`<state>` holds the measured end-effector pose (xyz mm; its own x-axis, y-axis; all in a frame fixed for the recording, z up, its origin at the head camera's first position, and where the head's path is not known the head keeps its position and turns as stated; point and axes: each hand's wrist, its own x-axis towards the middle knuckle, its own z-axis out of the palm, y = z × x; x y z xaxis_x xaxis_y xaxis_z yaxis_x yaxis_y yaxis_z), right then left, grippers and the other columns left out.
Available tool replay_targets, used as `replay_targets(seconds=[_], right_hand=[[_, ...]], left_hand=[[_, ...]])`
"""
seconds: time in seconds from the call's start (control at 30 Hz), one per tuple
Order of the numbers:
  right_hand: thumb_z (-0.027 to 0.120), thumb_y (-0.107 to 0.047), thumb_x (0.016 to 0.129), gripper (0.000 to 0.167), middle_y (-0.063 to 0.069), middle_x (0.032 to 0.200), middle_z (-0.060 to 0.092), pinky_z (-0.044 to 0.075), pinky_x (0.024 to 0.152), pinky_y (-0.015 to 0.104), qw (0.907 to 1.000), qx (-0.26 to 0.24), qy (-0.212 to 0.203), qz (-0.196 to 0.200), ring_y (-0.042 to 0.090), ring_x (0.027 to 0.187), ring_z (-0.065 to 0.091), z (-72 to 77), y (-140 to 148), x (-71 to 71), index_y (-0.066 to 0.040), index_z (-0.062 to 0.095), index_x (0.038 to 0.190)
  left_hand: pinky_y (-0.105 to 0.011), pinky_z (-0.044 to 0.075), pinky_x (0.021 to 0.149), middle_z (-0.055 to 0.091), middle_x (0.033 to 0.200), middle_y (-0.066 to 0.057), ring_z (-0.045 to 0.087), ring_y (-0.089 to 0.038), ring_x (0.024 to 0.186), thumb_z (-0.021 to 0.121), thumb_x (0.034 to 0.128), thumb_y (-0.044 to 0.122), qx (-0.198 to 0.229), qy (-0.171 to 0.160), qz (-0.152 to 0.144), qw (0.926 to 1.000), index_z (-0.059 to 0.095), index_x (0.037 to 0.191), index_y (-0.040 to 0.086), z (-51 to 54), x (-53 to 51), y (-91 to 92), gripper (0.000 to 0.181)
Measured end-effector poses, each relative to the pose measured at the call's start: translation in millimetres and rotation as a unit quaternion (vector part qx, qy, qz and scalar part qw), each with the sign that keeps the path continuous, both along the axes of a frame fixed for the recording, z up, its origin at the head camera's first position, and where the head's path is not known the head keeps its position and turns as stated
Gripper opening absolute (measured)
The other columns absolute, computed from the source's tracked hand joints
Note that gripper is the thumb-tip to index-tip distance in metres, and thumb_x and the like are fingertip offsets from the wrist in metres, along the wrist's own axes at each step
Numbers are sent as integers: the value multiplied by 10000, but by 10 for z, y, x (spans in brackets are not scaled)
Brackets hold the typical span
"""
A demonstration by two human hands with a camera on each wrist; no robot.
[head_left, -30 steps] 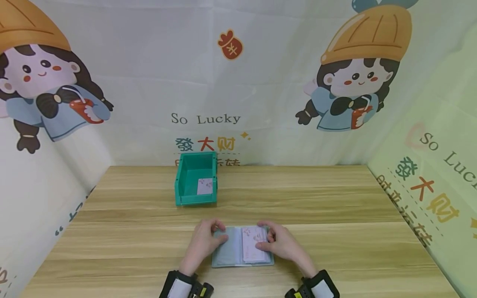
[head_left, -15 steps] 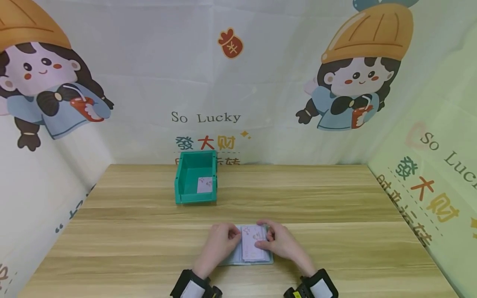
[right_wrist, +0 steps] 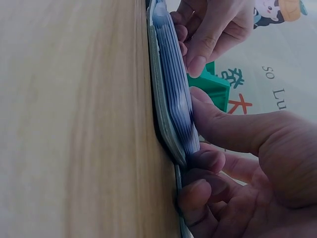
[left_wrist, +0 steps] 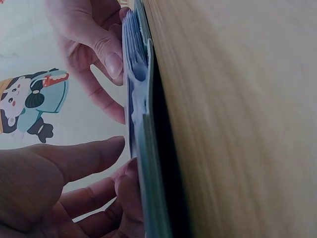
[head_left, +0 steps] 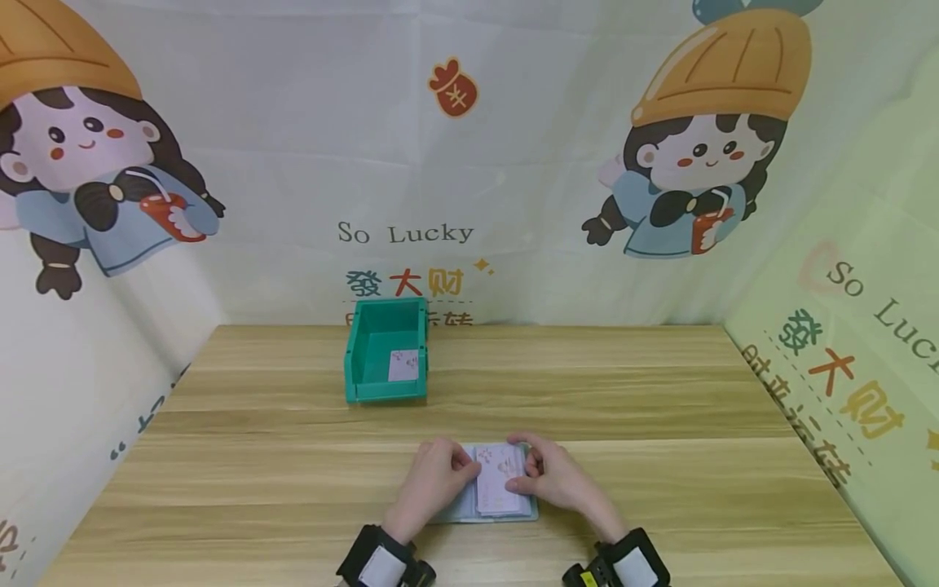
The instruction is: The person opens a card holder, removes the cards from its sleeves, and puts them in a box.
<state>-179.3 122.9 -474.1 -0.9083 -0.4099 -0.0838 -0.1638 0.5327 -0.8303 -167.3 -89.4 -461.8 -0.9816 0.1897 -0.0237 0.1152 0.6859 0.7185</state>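
A pale blue card holder (head_left: pixel 456 514) lies open on the table, its stack of clear sleeves on the right half. A pale pink printed card (head_left: pixel 493 493) shows in the top sleeve. My right hand (head_left: pixel 553 473) grips the right edge of the sleeves, thumb on the top face and fingers at the side. Over the left cover is my left hand (head_left: pixel 438 477), its thumb tip at the inner edge of the top sleeve. In the left wrist view, a gap shows between left thumb (left_wrist: pixel 106 152) and fingers. The left hand hides much of the left cover.
Behind the card holder stands a green open-front bin (head_left: pixel 385 391) with a similar pink card (head_left: pixel 403 365) inside. A printed cloth (head_left: pixel 543 163) hangs behind and beside the wooden table (head_left: pixel 623 391).
My left hand has moved right, from the left cover's outer edge to the inner edge of the sleeves. My right hand has stayed almost still at the right edge.
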Motion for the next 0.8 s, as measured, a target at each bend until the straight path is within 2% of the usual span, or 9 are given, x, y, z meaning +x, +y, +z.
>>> replay_targets(seconds=[0.4,0.63,0.8], right_hand=[[813,-116,824,573,-55,679,431,293,558,178,9998,116,170,-23,42,593,387,-4,-26,1,7,564,1325],[828,-153,816,574,-57,678,418,285,556,184,9993,204,317,4,40,589,377,-15,-35,-3,-3,579,1311],[824,-158,820,582,-58,673,421,278,548,183,9990,229,367,62,37,580,374,-18,-30,-3,-1,583,1326]], left_hand=[[-205,412,558,696,735,-37,553,-92,637,748,874,153,101,-197,-18,9998,756,865,23,20,16,21,131],[-206,414,551,696,729,-46,552,-93,632,752,867,145,280,-121,-21,9995,756,866,-1,-2,9,16,147],[-219,451,548,684,708,-40,576,-95,604,762,861,135,448,-336,-15,9984,746,876,-8,-14,-3,4,145]])
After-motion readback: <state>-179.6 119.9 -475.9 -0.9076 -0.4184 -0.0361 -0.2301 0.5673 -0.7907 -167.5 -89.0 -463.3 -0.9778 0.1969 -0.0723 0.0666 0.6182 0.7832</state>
